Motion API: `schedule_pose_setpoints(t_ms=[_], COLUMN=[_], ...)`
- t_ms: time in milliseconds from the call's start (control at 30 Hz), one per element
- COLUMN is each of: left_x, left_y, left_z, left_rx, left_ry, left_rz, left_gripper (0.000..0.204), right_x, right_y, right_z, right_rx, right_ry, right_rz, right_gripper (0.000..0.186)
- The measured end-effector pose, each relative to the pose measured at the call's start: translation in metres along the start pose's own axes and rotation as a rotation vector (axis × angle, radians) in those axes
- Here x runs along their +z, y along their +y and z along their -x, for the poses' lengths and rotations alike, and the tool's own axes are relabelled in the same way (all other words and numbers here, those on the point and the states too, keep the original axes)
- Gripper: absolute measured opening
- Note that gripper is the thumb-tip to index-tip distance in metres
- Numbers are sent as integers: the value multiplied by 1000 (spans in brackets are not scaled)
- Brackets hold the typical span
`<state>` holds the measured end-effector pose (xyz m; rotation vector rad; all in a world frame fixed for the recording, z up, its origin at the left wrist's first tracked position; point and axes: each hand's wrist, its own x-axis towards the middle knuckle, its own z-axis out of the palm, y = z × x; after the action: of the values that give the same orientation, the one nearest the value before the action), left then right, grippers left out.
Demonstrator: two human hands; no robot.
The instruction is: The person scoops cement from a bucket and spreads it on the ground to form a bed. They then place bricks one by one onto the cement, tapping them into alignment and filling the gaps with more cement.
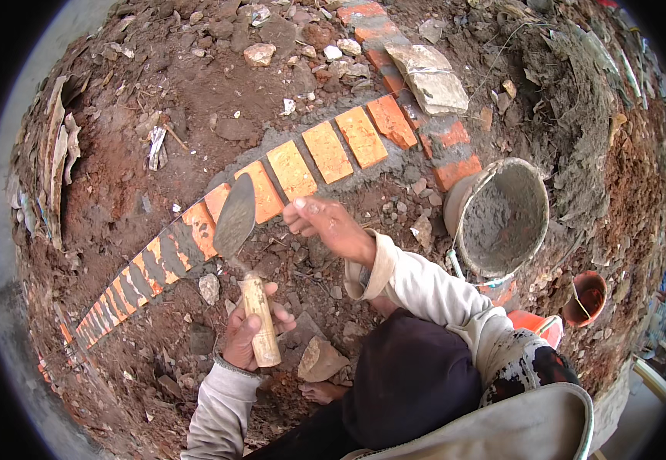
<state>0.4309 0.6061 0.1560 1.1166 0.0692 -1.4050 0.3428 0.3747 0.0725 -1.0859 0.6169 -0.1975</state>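
Observation:
My left hand point(251, 330) is closed round the wooden handle point(259, 341) of a trowel, whose grey blade point(235, 218) is raised over a curved row of orange bricks point(322, 153) set on grey mortar point(394, 169). My right hand point(325, 226) is held just below the middle bricks, right of the blade, with its fingers curled; I cannot make out whether anything is in them. The row's left part point(129, 287) has grey mortar between the bricks.
A bucket of wet mortar point(498, 218) stands at right, with two smaller orange buckets point(584, 299) below it. A second brick line point(455, 157) crosses at upper right, with a pale slab point(429, 80) on it. Rubble and stones point(321, 360) lie on the soil.

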Motion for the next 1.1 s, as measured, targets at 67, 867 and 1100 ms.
schedule_pose_setpoints(t_ms=[67, 867, 1100], left_x=[-22, -230, -197], left_y=[-11, -57, -40], left_z=[-4, 323, 310], left_rx=[-32, 94, 77], left_ry=[135, 1109, 1074], left_rz=[83, -514, -511], left_gripper=[47, 26, 33], right_x=[-62, -272, -271], right_y=[24, 58, 43], right_z=[-46, -111, -101], right_rx=[-16, 144, -118], right_ry=[454, 554, 654], right_rz=[203, 1394, 1187], right_gripper=[31, 56, 61])
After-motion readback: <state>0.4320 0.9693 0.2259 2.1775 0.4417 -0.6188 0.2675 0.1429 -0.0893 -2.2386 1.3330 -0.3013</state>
